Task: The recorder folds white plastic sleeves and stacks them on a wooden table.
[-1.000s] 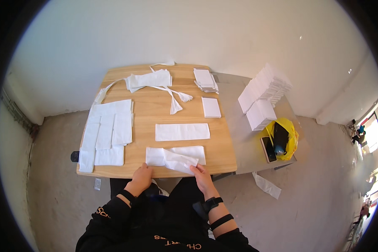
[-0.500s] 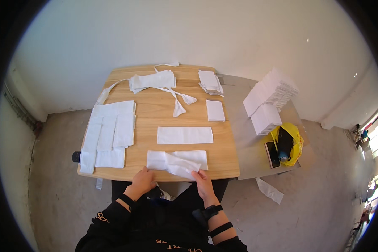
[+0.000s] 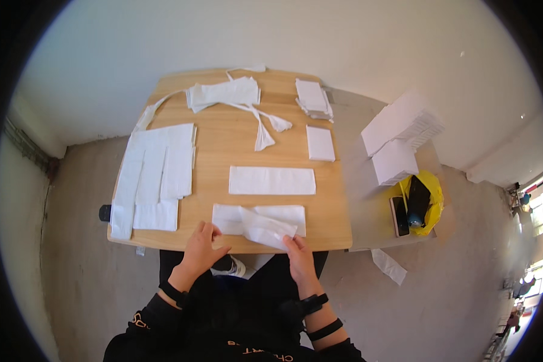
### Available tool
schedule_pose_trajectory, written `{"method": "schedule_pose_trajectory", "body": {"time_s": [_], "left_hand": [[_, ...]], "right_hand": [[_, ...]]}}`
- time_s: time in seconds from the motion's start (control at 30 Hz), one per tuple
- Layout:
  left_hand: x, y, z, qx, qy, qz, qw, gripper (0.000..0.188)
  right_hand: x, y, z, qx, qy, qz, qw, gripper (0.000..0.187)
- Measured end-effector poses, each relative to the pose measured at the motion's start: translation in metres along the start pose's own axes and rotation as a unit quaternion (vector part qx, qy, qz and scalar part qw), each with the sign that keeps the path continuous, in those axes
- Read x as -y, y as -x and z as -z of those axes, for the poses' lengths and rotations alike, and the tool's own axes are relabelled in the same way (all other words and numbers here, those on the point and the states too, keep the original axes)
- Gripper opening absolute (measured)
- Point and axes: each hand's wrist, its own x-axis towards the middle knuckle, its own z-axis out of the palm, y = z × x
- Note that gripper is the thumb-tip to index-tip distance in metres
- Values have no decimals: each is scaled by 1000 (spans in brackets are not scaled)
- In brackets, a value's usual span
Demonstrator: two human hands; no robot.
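Note:
Near the front edge of the wooden table point(image 3: 211, 163) lies a white cloth strip point(image 3: 256, 224), partly folded over, its loose flap slanting down toward the right. My right hand point(image 3: 300, 259) pinches the end of that flap between thumb and fingers. At the strip's left end is my left hand point(image 3: 200, 250), thumb and fingers apart, with nothing seen in it. A second white strip point(image 3: 272, 181) lies flat just beyond. Whether the material is cloth or soft paper is hard to tell.
Stacked white sheets point(image 3: 163, 163) cover the table's left. Behind lie a folded white bundle point(image 3: 226, 92) and loose white ties point(image 3: 264, 136). White card stacks point(image 3: 309, 95) stand far right. A side table point(image 3: 359, 211) bears white boxes point(image 3: 395, 160), a phone point(image 3: 399, 216) and a yellow bag point(image 3: 435, 202).
My left hand's fingers have spread, and it has come off the table edge. My right hand still grips the flap. The whole view has shifted slightly.

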Motion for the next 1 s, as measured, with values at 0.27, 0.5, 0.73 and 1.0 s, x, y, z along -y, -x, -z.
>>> {"method": "schedule_pose_trajectory", "body": {"time_s": [0.27, 0.5, 0.73, 1.0], "left_hand": [[12, -13, -35, -111, -34, -97, 988, 109], [15, -32, -62, -207, 27, -99, 973, 90], [12, -45, -73, -185, 41, -137, 972, 33], [12, -48, -75, -156, -10, -246, 956, 27]], "right_hand": [[71, -3, -26, 42, -14, -13, 999, 23], [147, 4, -40, 66, -33, 40, 996, 24], [168, -6, 32, -8, 27, 74, 997, 24], [113, -51, 138, -96, 192, -31, 976, 19]]}}
